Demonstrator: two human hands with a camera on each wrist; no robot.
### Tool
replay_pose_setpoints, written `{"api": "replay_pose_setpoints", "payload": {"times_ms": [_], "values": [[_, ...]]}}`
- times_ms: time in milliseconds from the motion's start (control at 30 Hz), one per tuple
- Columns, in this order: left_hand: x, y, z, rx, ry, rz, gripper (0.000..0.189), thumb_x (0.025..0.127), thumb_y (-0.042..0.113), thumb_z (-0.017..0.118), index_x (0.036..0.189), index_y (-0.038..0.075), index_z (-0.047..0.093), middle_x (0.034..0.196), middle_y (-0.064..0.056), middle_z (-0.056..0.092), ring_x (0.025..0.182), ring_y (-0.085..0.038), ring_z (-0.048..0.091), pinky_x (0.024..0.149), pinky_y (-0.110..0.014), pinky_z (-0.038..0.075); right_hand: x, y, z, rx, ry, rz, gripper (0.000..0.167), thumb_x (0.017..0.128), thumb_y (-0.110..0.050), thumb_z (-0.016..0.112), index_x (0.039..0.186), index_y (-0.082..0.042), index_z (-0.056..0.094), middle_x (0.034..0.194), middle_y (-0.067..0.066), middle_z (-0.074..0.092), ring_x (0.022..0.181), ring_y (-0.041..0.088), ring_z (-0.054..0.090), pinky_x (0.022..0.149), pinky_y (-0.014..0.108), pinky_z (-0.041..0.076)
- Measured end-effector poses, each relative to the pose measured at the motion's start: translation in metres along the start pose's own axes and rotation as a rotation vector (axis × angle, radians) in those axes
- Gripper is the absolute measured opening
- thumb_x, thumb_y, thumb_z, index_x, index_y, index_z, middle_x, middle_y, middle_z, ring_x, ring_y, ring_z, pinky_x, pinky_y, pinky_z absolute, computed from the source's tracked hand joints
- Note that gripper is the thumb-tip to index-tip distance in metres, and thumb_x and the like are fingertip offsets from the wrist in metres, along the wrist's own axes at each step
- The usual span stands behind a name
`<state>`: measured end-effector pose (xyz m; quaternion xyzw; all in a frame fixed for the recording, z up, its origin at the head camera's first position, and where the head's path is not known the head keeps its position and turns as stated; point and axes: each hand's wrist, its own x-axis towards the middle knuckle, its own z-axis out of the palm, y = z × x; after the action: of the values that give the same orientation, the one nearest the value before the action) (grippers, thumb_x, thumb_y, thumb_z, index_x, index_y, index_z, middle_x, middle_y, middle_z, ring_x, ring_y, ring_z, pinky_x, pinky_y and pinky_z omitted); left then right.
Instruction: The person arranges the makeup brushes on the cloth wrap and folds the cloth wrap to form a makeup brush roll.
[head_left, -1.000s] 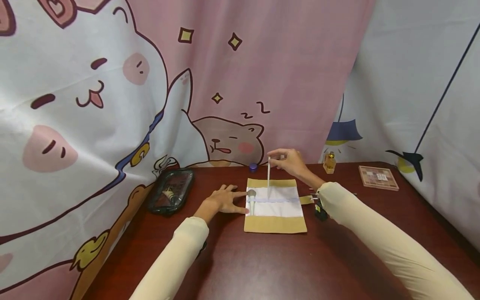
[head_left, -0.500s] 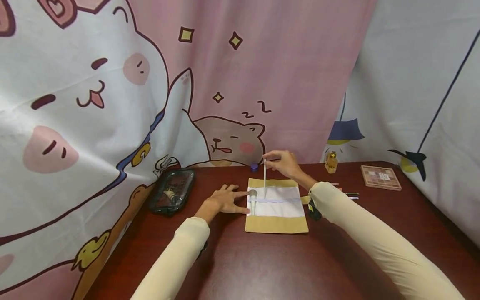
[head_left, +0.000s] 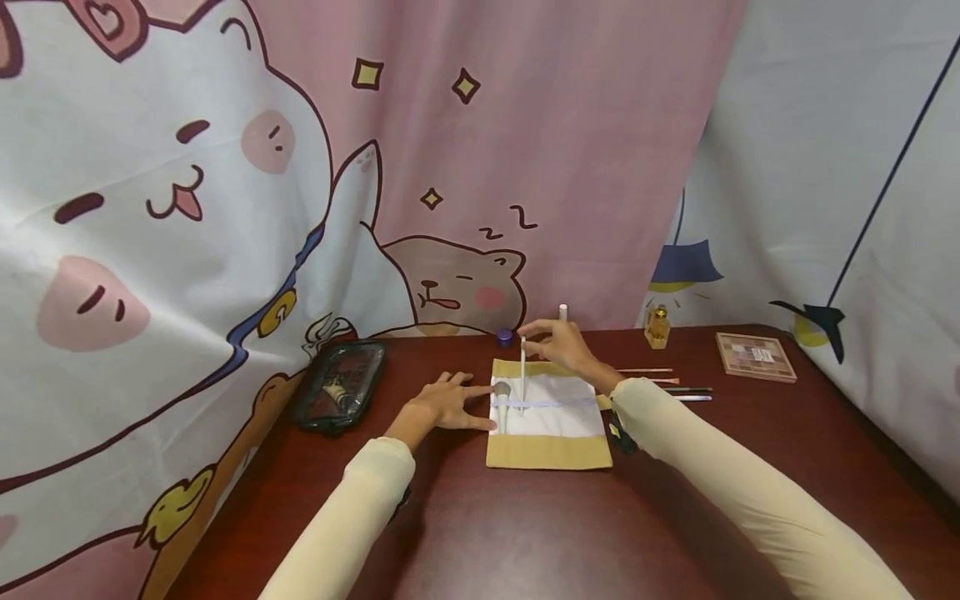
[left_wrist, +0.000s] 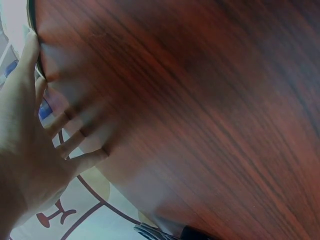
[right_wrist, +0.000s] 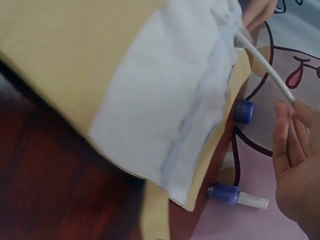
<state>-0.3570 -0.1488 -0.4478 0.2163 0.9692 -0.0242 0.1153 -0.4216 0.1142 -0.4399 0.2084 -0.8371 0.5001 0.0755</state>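
Observation:
A mustard-and-white fabric brush roll (head_left: 551, 452) lies spread flat on the table, with a lilac band across its white middle. My right hand (head_left: 558, 343) pinches the upper end of a slim white makeup brush (head_left: 522, 375), also seen in the right wrist view as a white stick (right_wrist: 267, 67). The brush stands nearly upright, its lower end at the band; whether it is tucked behind cannot be told. A thicker makeup brush (head_left: 503, 410), bristles up, sits at the roll's left side. Beside it my left hand (head_left: 444, 402) rests with fingers spread, touching the left edge.
Several thin brushes (head_left: 686, 389) lie right of the roll, partly behind my right sleeve. A perfume bottle (head_left: 657, 327) and palette (head_left: 756, 357) stand further right. A black clear-topped pouch (head_left: 341, 387) lies left. Behind are a purple-lidded jar (head_left: 504, 337) and nail polish (right_wrist: 225, 194).
My right hand has moved left and downward, bringing the white brush near the thicker one and lowering its end to the lilac band. The left hand stays at the roll's edge.

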Motion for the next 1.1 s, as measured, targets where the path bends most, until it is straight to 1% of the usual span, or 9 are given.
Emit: {"api": "replay_pose_setpoints", "payload": {"times_ms": [100,167,233,300,367,500,667,867,1100], "values": [[0.000,0.001,0.002,-0.003,0.005,-0.002,0.083,0.085,0.085,0.054,0.159,0.050,0.036,0.168,-0.004,0.029,0.152,-0.033,0.029,0.112,-0.058,0.040,-0.005,0.006,0.004,-0.051,0.002,-0.002,0.025,0.090,-0.005,0.081,0.115,-0.003,0.078,0.110,0.017,0.077,0.086,0.036,0.077,0.073,0.041,0.062],[0.000,0.000,0.001,-0.007,0.010,-0.001,0.083,0.086,0.084,0.055,0.159,0.049,0.037,0.168,-0.005,0.030,0.152,-0.033,0.029,0.112,-0.058,0.041,-0.008,0.008,0.006,-0.094,0.002,-0.033,0.025,0.089,-0.005,0.082,0.114,-0.002,0.078,0.109,0.017,0.077,0.086,0.033,0.077,0.074,0.038,0.062],[-0.001,0.000,0.001,-0.009,0.013,0.001,0.083,0.086,0.084,0.056,0.159,0.048,0.038,0.167,-0.005,0.030,0.152,-0.034,0.029,0.111,-0.058,0.041,-0.010,0.011,0.009,-0.133,-0.007,-0.065,0.025,0.089,-0.006,0.083,0.112,-0.001,0.078,0.108,0.017,0.077,0.086,0.031,0.077,0.075,0.038,0.062],[-0.001,0.000,0.001,-0.003,0.011,0.004,0.083,0.086,0.084,0.055,0.159,0.048,0.037,0.168,-0.005,0.030,0.152,-0.034,0.029,0.111,-0.058,0.041,-0.013,0.014,0.011,-0.160,-0.028,-0.093,0.025,0.089,-0.005,0.082,0.112,0.003,0.077,0.108,0.019,0.077,0.088,0.033,0.077,0.077,0.040,0.062],[-0.002,0.001,0.000,0.004,0.010,0.007,0.083,0.086,0.084,0.054,0.159,0.048,0.036,0.168,-0.005,0.030,0.152,-0.034,0.028,0.111,-0.058,0.041,-0.017,0.015,0.013,-0.182,-0.050,-0.099,0.025,0.090,-0.005,0.081,0.112,0.004,0.077,0.107,0.018,0.077,0.089,0.033,0.077,0.079,0.042,0.062],[-0.001,0.001,0.000,0.012,0.006,0.004,0.083,0.087,0.085,0.053,0.159,0.048,0.035,0.168,-0.005,0.029,0.152,-0.033,0.029,0.111,-0.058,0.041,-0.025,0.014,0.015,-0.199,-0.098,-0.079,0.025,0.092,-0.006,0.079,0.114,0.005,0.076,0.107,0.017,0.078,0.093,0.034,0.076,0.083,0.045,0.061],[-0.001,0.001,0.000,0.018,0.005,0.004,0.083,0.087,0.085,0.053,0.160,0.049,0.035,0.168,-0.005,0.029,0.152,-0.033,0.029,0.111,-0.058,0.042,-0.033,0.012,0.017,-0.212,-0.138,-0.098,0.025,0.093,-0.009,0.079,0.114,0.005,0.076,0.106,0.017,0.078,0.094,0.035,0.076,0.085,0.047,0.060],[-0.001,0.002,0.000,0.021,0.000,0.007,0.084,0.086,0.086,0.051,0.160,0.049,0.034,0.168,-0.005,0.029,0.152,-0.033,0.029,0.111,-0.058,0.041,-0.039,0.018,0.021,-0.229,-0.149,-0.111,0.025,0.091,-0.011,0.081,0.112,0.002,0.077,0.104,0.013,0.079,0.094,0.029,0.076,0.083,0.042,0.060],[-0.003,0.001,0.000,0.011,0.006,0.006,0.084,0.086,0.085,0.052,0.160,0.049,0.035,0.169,-0.004,0.028,0.151,-0.034,0.030,0.112,-0.059,0.040,-0.047,0.020,0.025,-0.219,-0.188,-0.126,0.023,0.091,-0.012,0.081,0.110,0.000,0.079,0.105,0.012,0.079,0.093,0.026,0.077,0.082,0.037,0.061]]}}
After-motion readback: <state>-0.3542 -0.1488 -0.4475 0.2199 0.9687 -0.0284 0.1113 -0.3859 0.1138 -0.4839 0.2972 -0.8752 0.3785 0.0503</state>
